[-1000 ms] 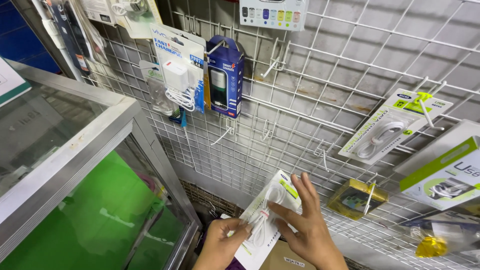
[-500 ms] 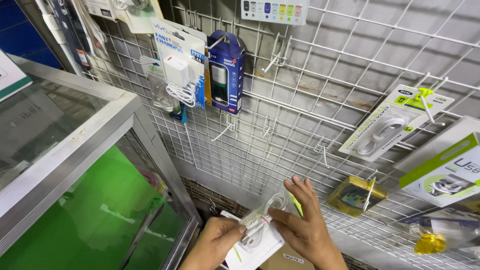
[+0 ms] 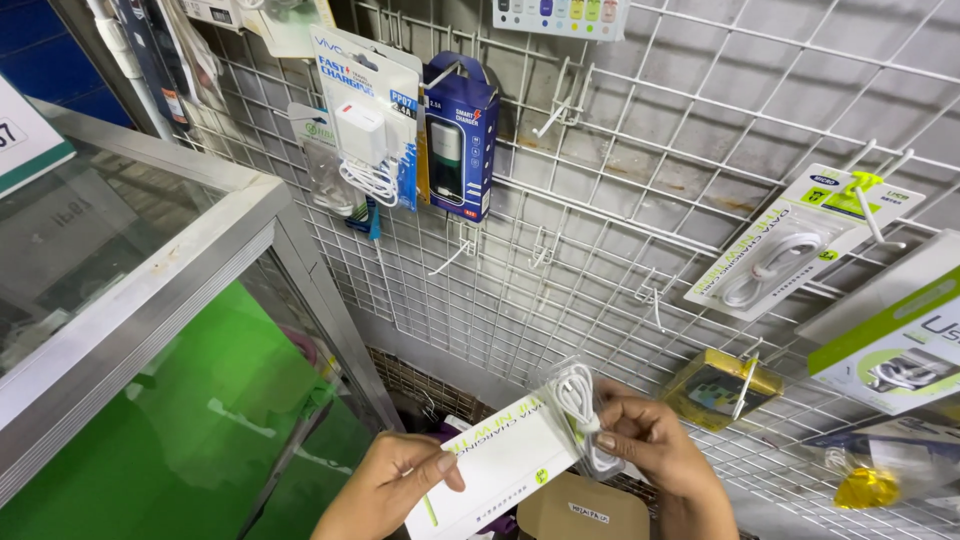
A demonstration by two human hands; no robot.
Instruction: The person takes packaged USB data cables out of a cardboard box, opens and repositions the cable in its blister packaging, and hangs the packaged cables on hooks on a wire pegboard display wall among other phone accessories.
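head view: both hands hold a white cable packet point(image 3: 520, 455) low before the wire grid wall point(image 3: 640, 210). its long axis runs from lower left up to right. left hand point(image 3: 395, 485) grip pinches the card end; right hand point(image 3: 650, 450) grip closes on the clear cable end.

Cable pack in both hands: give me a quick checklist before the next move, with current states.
1. Left hand grips the white card end of the cable pack: ok.
2. Right hand pinches the clear end holding the coiled white cable: ok.
3. Pack clear of the wire grid: ok.
4. Bare hooks free on the grid: ok.
5. Pack's hang hole intact: cannot tell.
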